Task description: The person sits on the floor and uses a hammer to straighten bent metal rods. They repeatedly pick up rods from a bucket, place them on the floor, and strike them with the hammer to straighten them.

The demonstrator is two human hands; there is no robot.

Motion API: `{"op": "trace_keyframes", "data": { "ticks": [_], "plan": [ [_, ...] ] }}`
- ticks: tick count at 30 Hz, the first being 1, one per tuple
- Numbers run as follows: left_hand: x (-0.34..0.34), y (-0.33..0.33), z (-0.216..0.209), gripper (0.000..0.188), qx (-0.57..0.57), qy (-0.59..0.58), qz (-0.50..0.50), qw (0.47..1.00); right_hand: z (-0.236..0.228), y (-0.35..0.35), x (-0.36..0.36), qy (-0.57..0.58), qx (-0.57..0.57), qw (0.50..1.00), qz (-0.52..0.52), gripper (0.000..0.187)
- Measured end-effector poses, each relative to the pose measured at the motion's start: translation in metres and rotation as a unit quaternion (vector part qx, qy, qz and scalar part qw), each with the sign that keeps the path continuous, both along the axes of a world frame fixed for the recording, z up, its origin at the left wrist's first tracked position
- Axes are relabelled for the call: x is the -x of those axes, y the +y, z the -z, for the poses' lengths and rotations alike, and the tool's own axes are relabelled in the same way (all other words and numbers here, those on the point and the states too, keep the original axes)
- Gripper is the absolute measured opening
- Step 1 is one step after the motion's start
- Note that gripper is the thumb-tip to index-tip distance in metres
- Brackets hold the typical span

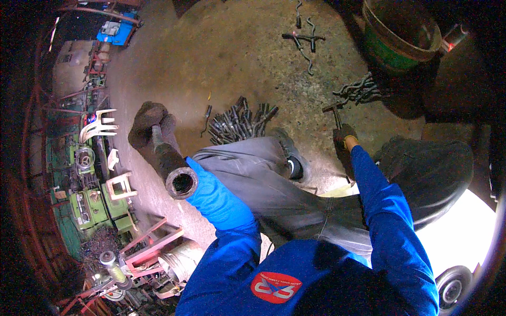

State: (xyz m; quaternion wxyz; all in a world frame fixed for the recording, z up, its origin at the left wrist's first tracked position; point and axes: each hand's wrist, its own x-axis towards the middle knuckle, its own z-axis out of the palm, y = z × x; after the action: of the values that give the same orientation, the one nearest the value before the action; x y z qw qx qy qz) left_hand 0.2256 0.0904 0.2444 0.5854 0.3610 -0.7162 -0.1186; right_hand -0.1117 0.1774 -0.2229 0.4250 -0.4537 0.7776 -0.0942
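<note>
Left hand (141,122): seemingly closed round narrow far end of pipe (169,158), above floor (221,58) | Right hand (344,138): gripping hammer (336,115) by handle | Pipe: likely heavy, stiff, tough; best held mid-barrel

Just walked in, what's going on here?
The gloved right hand holds a hammer. The left sleeve reaches up to a dark, hollow pipe-like piece; the left hand isn't visible, so its grip can't be told. One pile of metal rods lies near the legs, another pile near a big bucket.
</note>
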Motion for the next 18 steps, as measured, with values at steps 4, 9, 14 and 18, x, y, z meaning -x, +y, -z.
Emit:
{"op": "trace_keyframes", "data": {
  "ticks": [4,9,14,18],
  "plan": [
    [0.004,0.019,-0.022,0.023,-0.077,-0.176,-0.178,0.965,-0.021,0.007,-0.017,-0.025,0.020,0.999,0.007,0.041],
    [0.054,0.014,-0.042,0.025,-0.137,-0.224,-0.235,0.936,-0.019,0.002,-0.001,0.008,0.035,0.999,-0.010,0.048],
    [0.064,0.004,-0.028,0.020,-0.095,-0.318,-0.279,0.901,-0.017,0.000,0.001,0.022,0.036,0.999,-0.030,0.049],
    [0.043,0.004,-0.014,0.018,-0.081,-0.377,-0.323,0.864,-0.054,-0.002,-0.022,-0.035,-0.032,0.998,-0.031,0.046]
  ]
}}
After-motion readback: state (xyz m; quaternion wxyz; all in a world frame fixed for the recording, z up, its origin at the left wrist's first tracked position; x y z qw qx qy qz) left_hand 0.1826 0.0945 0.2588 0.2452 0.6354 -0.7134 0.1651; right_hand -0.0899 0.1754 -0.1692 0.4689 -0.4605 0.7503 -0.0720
